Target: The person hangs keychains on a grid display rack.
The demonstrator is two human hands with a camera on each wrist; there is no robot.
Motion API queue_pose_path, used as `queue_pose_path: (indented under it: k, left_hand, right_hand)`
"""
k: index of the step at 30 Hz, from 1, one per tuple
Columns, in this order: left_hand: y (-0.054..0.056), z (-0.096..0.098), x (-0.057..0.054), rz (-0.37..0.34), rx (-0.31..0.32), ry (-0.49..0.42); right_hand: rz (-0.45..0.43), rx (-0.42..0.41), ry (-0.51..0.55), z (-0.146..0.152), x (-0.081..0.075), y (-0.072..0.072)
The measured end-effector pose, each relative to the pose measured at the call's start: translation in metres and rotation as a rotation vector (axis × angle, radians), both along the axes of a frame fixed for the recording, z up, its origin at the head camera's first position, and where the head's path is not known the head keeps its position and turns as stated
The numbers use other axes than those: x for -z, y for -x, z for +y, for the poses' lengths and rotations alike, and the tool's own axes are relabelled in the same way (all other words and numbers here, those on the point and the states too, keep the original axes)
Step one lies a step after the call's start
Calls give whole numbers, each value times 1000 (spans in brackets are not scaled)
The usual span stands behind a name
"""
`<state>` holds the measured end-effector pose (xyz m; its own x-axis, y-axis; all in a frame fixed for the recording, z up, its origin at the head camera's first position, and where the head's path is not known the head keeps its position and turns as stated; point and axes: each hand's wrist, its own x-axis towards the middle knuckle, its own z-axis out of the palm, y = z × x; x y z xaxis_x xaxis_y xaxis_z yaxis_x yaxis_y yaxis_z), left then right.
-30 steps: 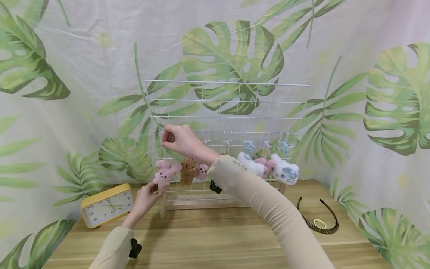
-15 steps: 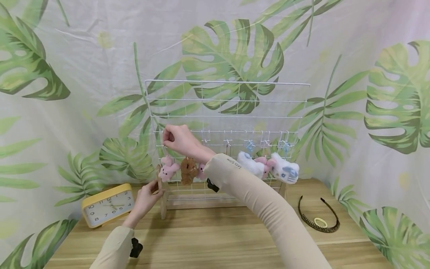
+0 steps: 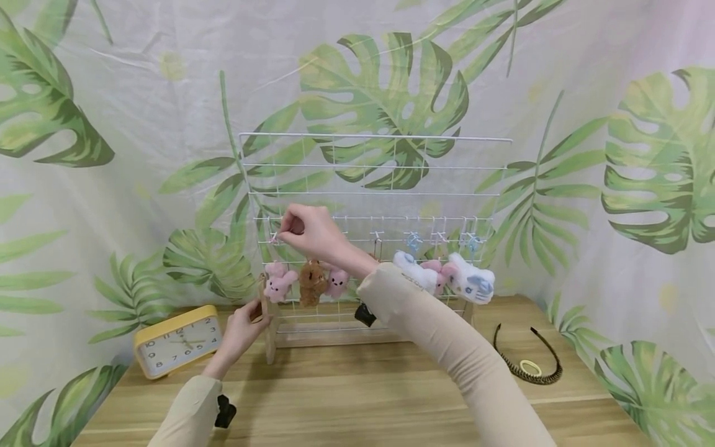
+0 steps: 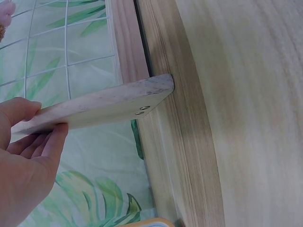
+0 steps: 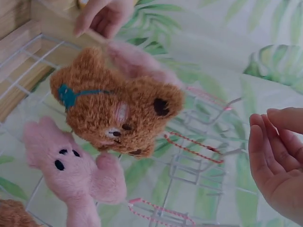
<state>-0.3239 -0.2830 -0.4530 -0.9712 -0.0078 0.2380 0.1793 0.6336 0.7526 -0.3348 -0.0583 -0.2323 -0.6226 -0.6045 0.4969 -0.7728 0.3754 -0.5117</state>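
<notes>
My left hand (image 3: 243, 332) grips the wooden side post (image 4: 104, 101) of a white wire grid rack (image 3: 380, 167), thumb on one face and fingers on the other. Beside the hooks at the rack's left, my right hand (image 5: 281, 156) has loosely bent fingers and nothing visible between them. A pink plush keychain (image 3: 279, 285) hangs below it, its pink cord (image 5: 208, 97) looped on a hook. A brown bear plush keychain (image 5: 128, 113) and another pink plush keychain (image 5: 71, 161) hang alongside.
White-and-blue plush keychains (image 3: 472, 282) hang at the rack's right. A yellow clock (image 3: 179, 341) stands left on the wooden table (image 3: 346, 397). A dark headband (image 3: 550, 375) and a yellow ring (image 3: 530, 368) lie right. Leaf-patterned cloth (image 3: 380, 93) hangs behind.
The left pink plush keychain has settled against the rack over the last second. My right hand has shifted slightly right, away from its hook. My left hand stays at the post.
</notes>
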Motion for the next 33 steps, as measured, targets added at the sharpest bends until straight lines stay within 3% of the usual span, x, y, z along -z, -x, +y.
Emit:
queue_pose_path:
  k: [5, 11, 16, 21, 26, 30, 33]
  left_hand:
    - [0, 0, -2, 3, 3, -4]
    - [1, -2, -3, 25, 3, 4]
    - [3, -5, -4, 34, -4, 23]
    - [4, -9, -4, 39, -14, 23]
    - [4, -12, -1, 25, -6, 23]
    - [1, -13, -2, 38, -2, 57]
    - [-4, -13, -9, 72, 3, 145]
  right_hand:
    - [-12, -41, 7, 26, 12, -16]
    - [-16, -64, -15, 60, 42, -35]
    - [-15, -65, -12, 90, 82, -46]
    - [-108, -48, -54, 123, 128, -57]
    - [-135, 46, -109, 164, 170, -64]
    - [-33, 188, -149, 203, 194, -67]
    - [36, 345, -180, 235, 207, -66]
